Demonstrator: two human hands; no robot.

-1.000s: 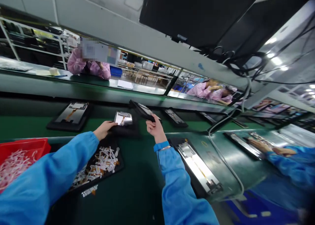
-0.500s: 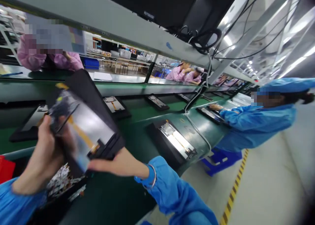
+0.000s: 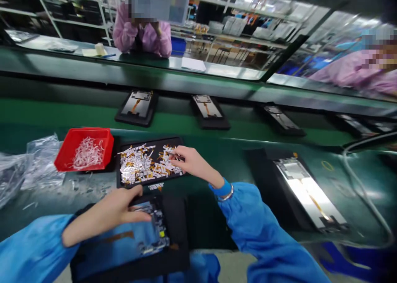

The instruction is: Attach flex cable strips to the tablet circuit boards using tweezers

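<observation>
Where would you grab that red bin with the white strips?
Probably by its right rim, coming from above: the red bin is open-topped, and that wall stands bare beside the heaped white strips, while crinkled clear plastic crowds its left side.

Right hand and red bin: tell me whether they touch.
Apart: the head view shows the black tray lying between the right hand and the red bin.

I can read no lettering, number or sign from here. The pale sheet (image 3: 159, 3) beyond the surface's (image 3: 214, 217) far edge looks blurred.
</observation>
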